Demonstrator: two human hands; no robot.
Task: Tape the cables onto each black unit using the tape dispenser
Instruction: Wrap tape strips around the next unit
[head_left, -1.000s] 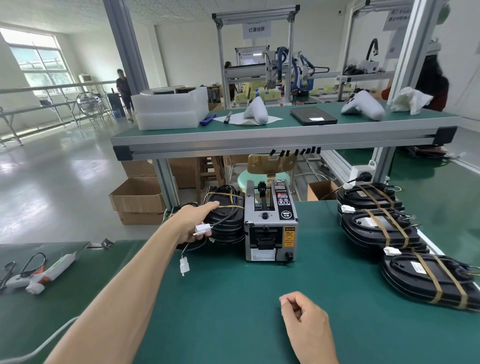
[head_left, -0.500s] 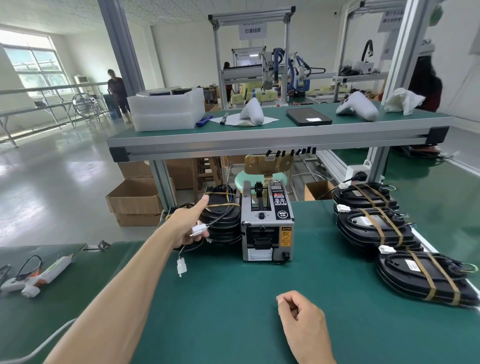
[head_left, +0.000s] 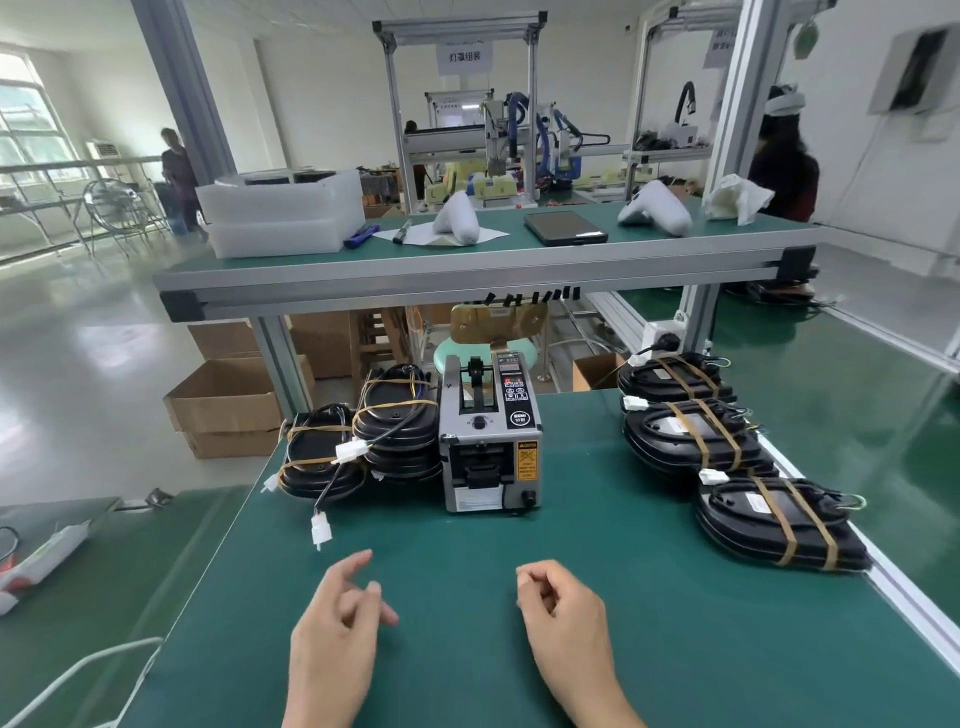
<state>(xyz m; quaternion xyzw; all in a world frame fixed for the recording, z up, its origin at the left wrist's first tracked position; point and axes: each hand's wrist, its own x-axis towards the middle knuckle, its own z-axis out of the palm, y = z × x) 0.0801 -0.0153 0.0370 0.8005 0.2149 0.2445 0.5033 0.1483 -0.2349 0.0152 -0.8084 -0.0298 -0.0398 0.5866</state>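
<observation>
The tape dispenser stands upright on the green table, near its far edge and about midway across. Just left of it sit two stacks of black units, the nearer stack lower, each topped by a unit with yellowish bands of tape across it. A black cable runs from these stacks down to a white connector lying on the mat, and another white connector rests between the two stacks. Right of the dispenser, well apart, three more banded black units lie in an overlapping row along the table's right edge. Nearest the camera, both hands hover low over bare mat and hold nothing: the left hand has loosely spread, half-curled fingers, the right hand has its fingers curled in toward the palm
</observation>
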